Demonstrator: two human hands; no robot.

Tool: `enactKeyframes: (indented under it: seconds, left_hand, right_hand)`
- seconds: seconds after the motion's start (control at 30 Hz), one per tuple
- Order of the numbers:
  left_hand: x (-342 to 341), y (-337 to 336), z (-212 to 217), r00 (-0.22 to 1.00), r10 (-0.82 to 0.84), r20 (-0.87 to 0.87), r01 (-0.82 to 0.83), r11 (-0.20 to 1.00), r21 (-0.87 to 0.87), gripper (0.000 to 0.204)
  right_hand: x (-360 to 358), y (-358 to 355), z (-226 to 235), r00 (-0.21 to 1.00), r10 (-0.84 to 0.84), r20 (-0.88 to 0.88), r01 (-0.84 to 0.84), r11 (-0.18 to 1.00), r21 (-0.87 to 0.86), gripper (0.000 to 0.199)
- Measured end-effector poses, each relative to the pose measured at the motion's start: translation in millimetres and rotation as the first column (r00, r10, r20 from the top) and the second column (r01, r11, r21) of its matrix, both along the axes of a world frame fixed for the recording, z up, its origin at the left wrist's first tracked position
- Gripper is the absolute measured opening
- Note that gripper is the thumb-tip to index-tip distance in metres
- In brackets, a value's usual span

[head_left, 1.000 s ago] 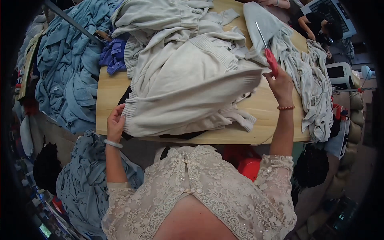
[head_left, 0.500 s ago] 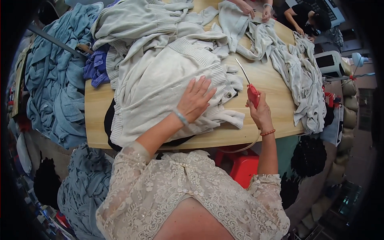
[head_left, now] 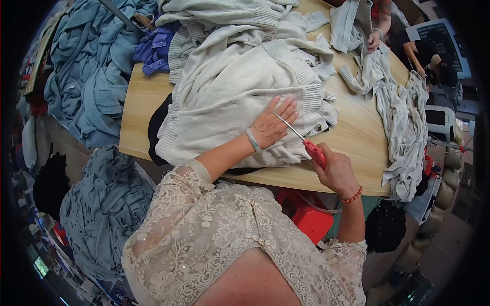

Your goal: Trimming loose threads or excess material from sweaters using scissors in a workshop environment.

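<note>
A cream knitted sweater [head_left: 224, 99] with ribbed edges lies spread on the wooden table [head_left: 139, 109] in front of me. Flat on its knit, near the ribbed band, rests my left hand [head_left: 270, 126], open with the fingers stretched out. My right hand [head_left: 337, 171] is wrapped round the handle of a red air blow gun [head_left: 315, 153]. Its long thin metal nozzle slants up and left, and the tip is over or beside my left fingers; I cannot tell whether it touches. A dark button [head_left: 319, 127] shows at the sweater's right side.
More cream knitwear [head_left: 214, 15] is heaped beyond the sweater and along the table's right side [head_left: 406, 132]. Blue-grey garments [head_left: 97, 76] pile up at the left, beside a purple garment [head_left: 155, 48]. Another person's hand [head_left: 375, 40] handles knitwear across the table. A red stool [head_left: 306, 217] stands below the edge.
My right hand has brought the blow gun left and nearer, its nozzle now pointing at my left hand. The view has shifted. Across the table, the other person has lifted a cream garment.
</note>
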State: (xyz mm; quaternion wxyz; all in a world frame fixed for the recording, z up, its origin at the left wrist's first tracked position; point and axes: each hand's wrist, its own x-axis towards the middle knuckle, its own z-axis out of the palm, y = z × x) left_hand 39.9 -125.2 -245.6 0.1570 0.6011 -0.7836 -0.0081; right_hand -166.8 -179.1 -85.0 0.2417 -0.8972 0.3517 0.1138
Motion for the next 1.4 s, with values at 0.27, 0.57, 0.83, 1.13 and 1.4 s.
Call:
enactKeyframes:
  seconds: [0.27,0.57,0.83,1.13,1.4]
  left_hand:
    - [42.0,86.8,10.2,0.85,0.498,-0.171,-0.493,0.867,0.073,0.093]
    - [159.9,219.6,-43.3,0.428,0.758,-0.492,-0.742,0.606,0.287,0.047]
    - [195.2,242.0,-59.2,0.342,0.666,-0.663,-0.643,0.68,0.352,0.035]
    - [269.5,83.2,-60.5,0.408,0.605,-0.683,-0.619,0.734,0.28,0.052]
    - [285.7,16.5,-35.0,0.248,0.564,-0.788,-0.574,0.74,0.35,0.024]
  right_hand:
    - [70.3,18.6,-1.1,0.968,0.249,0.021,-0.249,0.967,0.044,0.024]
    - [138.9,44.8,-33.7,0.89,0.448,0.088,-0.457,0.875,0.16,0.026]
    - [173.8,60.8,-41.0,0.879,0.44,0.181,-0.469,0.866,0.174,0.028]
    - [77.0,13.4,-24.1,0.981,-0.093,0.172,0.073,0.99,0.118,0.023]
    - [82.6,-12.2,-28.8,0.837,-0.33,0.436,0.382,0.924,-0.034,0.025]
